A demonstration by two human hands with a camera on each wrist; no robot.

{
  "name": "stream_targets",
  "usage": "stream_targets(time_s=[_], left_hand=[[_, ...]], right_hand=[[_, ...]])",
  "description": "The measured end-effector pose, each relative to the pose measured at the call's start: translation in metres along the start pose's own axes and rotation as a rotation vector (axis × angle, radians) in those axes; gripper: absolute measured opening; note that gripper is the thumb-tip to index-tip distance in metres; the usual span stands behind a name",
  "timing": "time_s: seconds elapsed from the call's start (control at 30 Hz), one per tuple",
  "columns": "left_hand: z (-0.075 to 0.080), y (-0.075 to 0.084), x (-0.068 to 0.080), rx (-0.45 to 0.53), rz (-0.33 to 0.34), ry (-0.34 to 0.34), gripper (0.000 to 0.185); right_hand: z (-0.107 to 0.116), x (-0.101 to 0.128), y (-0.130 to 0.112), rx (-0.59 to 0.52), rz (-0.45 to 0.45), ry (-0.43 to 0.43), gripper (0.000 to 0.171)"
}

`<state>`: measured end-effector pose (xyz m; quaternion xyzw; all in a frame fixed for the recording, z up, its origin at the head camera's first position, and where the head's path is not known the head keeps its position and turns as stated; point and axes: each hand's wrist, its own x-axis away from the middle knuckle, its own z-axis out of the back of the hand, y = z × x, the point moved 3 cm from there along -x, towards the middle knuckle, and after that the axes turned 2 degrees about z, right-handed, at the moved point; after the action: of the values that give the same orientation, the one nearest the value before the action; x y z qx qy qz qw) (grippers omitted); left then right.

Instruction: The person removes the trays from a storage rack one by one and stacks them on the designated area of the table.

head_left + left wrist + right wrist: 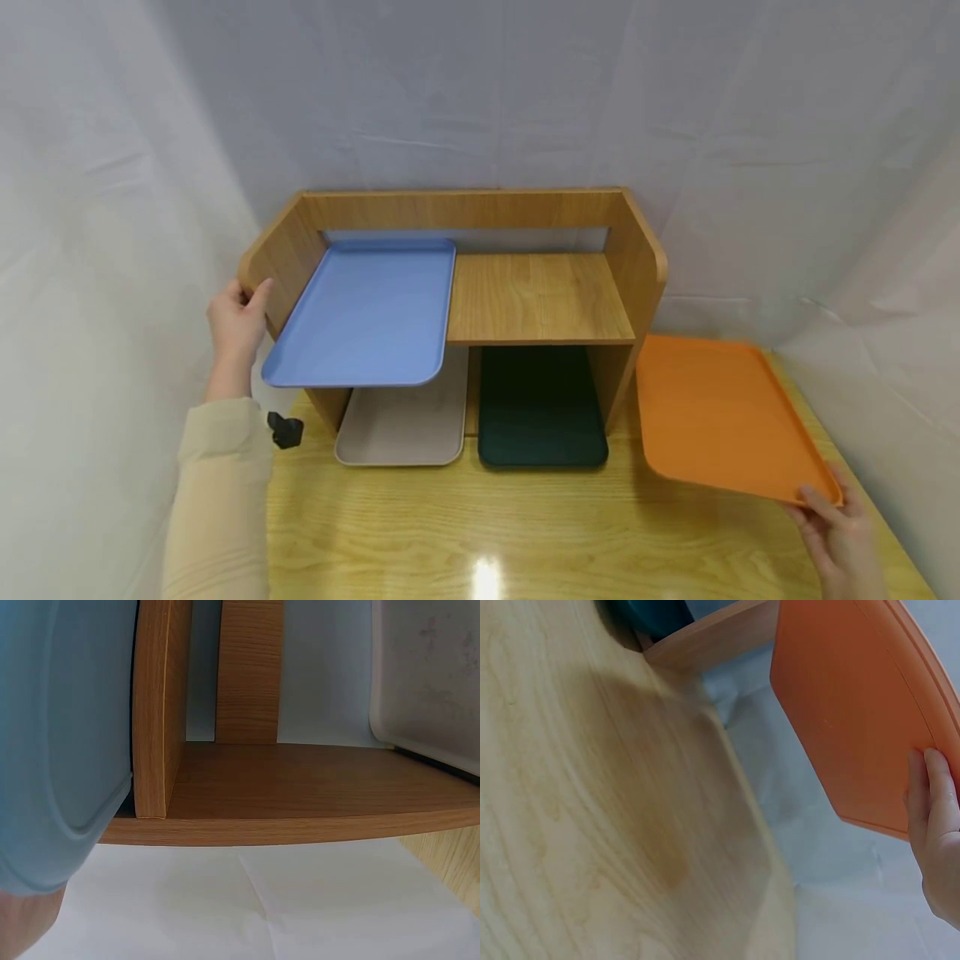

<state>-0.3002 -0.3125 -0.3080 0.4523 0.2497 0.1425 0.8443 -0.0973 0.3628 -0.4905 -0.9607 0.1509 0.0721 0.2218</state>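
Note:
A two-level wooden desk shelf [543, 296] stands on the table. At the front edge of its left side panel, my left hand [234, 329] grips the wood between thumb and fingers. Beside that hand, a blue tray [367, 317] lies on the upper level's left half, its near end jutting past the board. My right hand [840, 525] pinches the near right corner of an orange tray [720, 417], thumb on top. In the right wrist view its fingers [937, 787] press the orange tray's underside, and the tray is held above the table, right of the shelf.
Below the upper board, a beige tray [408, 421] lies in the left compartment and a dark green tray [542, 417] in the right one. The wooden table [420, 533] extends in front. White sheeting [480, 92] hangs behind and at both sides. A black device [285, 430] shows by the left sleeve.

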Motion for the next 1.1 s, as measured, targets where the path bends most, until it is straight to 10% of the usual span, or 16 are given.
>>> stream_targets(time_s=[1.1], left_hand=[[0.0, 0.001, 0.001, 0.005, -0.016, 0.019, 0.039]], right_hand=[[0.04, 0.008, 0.009, 0.119, -0.175, 0.134, 0.038]])
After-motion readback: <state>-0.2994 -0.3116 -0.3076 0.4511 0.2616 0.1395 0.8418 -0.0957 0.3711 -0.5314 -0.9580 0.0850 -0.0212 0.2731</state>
